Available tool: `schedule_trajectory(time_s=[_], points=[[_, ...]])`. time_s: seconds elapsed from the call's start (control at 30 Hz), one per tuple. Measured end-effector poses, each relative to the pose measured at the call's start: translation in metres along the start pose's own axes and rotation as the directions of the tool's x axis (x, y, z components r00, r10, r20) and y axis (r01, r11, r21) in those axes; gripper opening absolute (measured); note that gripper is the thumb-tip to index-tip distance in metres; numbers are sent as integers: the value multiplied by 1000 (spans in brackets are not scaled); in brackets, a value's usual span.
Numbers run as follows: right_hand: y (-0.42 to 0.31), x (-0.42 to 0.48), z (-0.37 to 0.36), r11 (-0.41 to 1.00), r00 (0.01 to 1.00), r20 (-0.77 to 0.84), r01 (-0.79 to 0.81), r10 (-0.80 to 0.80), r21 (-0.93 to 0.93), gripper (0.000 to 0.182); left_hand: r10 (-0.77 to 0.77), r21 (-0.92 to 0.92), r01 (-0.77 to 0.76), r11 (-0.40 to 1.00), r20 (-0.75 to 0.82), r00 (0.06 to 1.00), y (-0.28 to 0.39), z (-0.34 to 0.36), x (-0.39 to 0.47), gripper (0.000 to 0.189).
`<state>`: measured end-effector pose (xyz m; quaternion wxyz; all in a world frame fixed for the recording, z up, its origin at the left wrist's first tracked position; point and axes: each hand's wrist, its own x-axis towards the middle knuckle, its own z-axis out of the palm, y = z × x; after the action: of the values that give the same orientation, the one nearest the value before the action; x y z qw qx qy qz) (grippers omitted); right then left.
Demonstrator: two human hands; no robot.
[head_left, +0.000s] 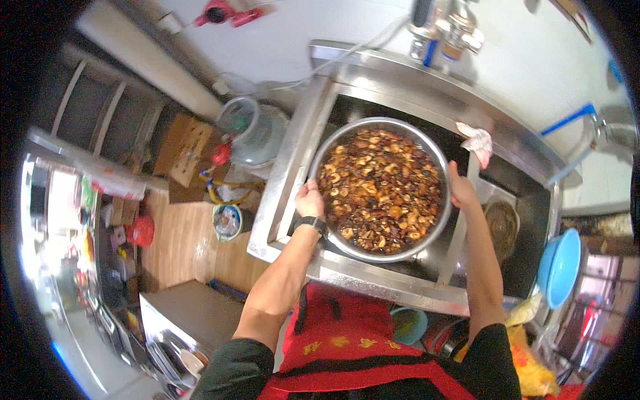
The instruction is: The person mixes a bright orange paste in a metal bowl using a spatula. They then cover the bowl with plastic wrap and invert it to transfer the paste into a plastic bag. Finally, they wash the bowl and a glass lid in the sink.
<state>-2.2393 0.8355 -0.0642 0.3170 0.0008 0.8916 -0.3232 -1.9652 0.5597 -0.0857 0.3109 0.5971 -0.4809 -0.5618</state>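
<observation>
Both of my hands hold a large round metal basin (pixel 446 227) over the left bowl of a stainless-steel double sink (pixel 345 272). My left hand (pixel 309 201) grips the rim on the left, with a dark watch at the wrist. On the opposite side, my right hand (pixel 461 189) is closed on the rim. A wet mix of brown and pale chopped pieces in liquid (pixel 380 190) fills much of the basin; what the pieces are I cannot tell. Under the rim, some of my fingers are hidden.
A whitish cloth (pixel 475 142) hangs on the sink divider. An oval container (pixel 502 227) sits in the right bowl, and a blue plastic basin (pixel 560 268) stands beyond it. Left are a large clear water bottle (pixel 260 135), a cardboard box (pixel 182 155) and a small bin (pixel 228 222).
</observation>
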Motion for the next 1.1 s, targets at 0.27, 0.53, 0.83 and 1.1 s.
schedule_trajectory(time_s=[0.27, 0.53, 0.83, 1.1], points=[[-16, -43, -36, 908, 961, -119, 275, -250, 316, 68, 95, 1, -96, 995, 83, 992, 77, -47, -25, 32], [-32, -111, -27, 878, 939, -119, 345, -324, 331, 69, 229, 85, -238, 967, 108, 968, 70, -61, -31, 24], [18, -80, -29, 861, 940, 124, 230, -317, 453, 79, 304, 232, -339, 912, 172, 937, 49, -37, -32, 25], [46, -27, -15, 905, 972, -22, 226, -234, 359, 76, 401, 417, -471, 777, 248, 882, -10, -18, 36, 31]])
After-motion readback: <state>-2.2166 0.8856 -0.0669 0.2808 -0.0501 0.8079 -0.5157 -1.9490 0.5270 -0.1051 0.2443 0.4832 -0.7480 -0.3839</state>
